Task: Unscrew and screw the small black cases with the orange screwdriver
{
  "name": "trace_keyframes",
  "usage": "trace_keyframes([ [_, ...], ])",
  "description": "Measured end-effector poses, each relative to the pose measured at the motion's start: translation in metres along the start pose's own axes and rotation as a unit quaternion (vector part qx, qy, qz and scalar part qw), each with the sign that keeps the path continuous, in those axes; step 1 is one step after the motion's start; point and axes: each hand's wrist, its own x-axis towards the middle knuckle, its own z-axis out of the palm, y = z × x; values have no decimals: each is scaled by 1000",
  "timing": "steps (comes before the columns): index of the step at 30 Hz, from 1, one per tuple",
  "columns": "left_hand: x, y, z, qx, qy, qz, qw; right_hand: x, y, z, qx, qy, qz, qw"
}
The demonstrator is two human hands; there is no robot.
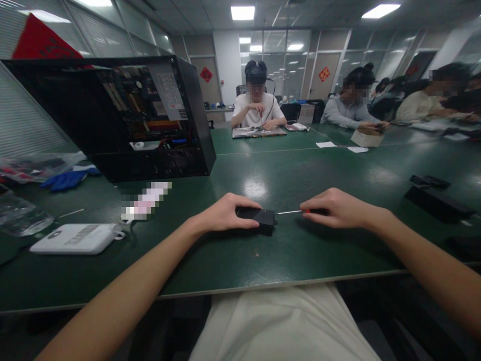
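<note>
My left hand (225, 213) is closed around a small black box (266, 220), thumb on the near side and fingers over the far side, down at the green table (233, 265). In my right hand (332, 209) is a screwdriver (290, 212), pinched by its red handle, most of which the fingers hide. Its thin metal shaft points left, and the tip meets or nearly meets the box's right end, where a small dark piece sticks out. Whether the tip sits in a screw is too small to tell.
An open black computer case (191, 120) stands at the back left. Nearer are a white power bank (77, 239), a clear plastic container (20, 213) and blue gloves (65, 179). Black parts (438, 200) lie at right. People sit across the table, one at a flat panel (259, 133).
</note>
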Motion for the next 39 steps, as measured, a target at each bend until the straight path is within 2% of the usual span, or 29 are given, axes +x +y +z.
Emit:
trace_keyframes([
  [8,0,-1,1,3,2,-3,1000,6,-2,12,-109,23,-16,994],
  [17,1,-2,2,-7,1,10,1000,22,-20,40,-89,53,11,995],
  [23,-2,-1,-7,6,-22,-12,1000,12,-9,27,-73,44,1,996],
  [27,-4,-7,-12,13,-15,-22,1000,3,0,18,-78,45,12,996],
  [39,-2,-3,-7,-17,-43,9,999,8,0,17,-82,39,-25,996],
])
